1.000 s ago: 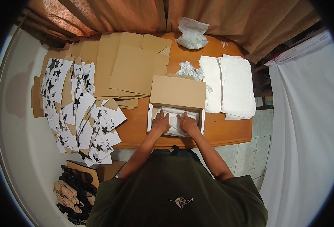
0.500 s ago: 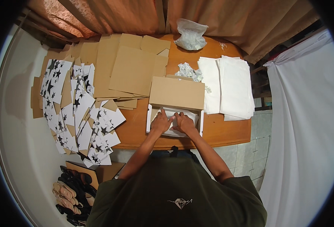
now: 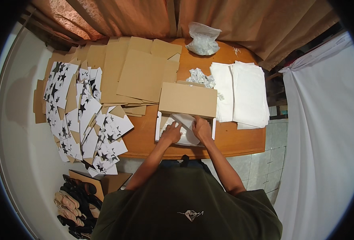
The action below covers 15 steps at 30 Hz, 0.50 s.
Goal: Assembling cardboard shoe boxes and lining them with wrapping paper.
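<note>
An open cardboard box (image 3: pixel 188 98), brown inside with white side walls, stands at the table's near edge, its lid raised at the back. White paper (image 3: pixel 184 119) lines it, with one part lifted and folded upward. My right hand (image 3: pixel 202 130) is closed on the lifted paper at the box's right side. Fingers apart, my left hand (image 3: pixel 171 133) rests on the paper inside the box, at the left. What lies beneath the paper is hidden.
Behind the box lie small silvery-white packets (image 3: pixel 200 78) and a clear plastic bag (image 3: pixel 203 39) of more. White paper sheets (image 3: pixel 249 94) are stacked on the right. Flat brown cardboard (image 3: pixel 143 74) and star-printed cardboard pieces (image 3: pixel 87 108) cover the left. Shoes (image 3: pixel 71 204) stand lower left.
My right hand has moved slightly right and closed on the paper, lifting part of it. My left hand has shifted a little lower, away from the right one.
</note>
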### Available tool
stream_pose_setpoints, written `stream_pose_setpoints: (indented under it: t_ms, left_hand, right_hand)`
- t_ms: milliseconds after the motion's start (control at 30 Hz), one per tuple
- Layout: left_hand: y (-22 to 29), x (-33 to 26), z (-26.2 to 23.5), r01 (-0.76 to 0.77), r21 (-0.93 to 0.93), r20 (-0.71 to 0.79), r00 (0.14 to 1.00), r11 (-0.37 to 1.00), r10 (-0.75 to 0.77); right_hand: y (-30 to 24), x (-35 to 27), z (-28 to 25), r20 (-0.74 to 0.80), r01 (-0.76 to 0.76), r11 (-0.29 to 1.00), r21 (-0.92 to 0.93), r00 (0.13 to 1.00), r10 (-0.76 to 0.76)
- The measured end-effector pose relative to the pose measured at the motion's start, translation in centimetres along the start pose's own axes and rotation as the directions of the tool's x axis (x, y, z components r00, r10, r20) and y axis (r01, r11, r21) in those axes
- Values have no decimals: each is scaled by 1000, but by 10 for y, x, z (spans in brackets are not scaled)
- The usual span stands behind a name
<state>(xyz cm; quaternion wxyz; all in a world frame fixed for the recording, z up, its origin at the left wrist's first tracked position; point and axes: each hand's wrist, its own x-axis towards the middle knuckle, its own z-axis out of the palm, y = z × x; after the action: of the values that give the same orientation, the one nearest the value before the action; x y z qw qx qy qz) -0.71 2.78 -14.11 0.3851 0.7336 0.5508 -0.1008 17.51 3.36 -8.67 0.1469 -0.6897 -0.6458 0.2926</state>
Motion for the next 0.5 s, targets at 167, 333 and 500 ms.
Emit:
stream_pose_setpoints:
  t_ms: [167, 333, 500]
  left_hand:
    - [20, -10, -23, 62, 85, 76, 995, 994, -68]
    - [28, -22, -42, -49, -274, -469, 879, 960, -89]
    - [43, -40, -71, -210, -433, -712, 676, 877, -190]
  right_hand:
    - [-24, -8, -35, -44, 54, 999, 1, 998, -54]
    - [-27, -12, -89, -23, 127, 968, 218, 992, -125]
    - [1, -6, -139, 130, -21, 636, 771, 984, -125]
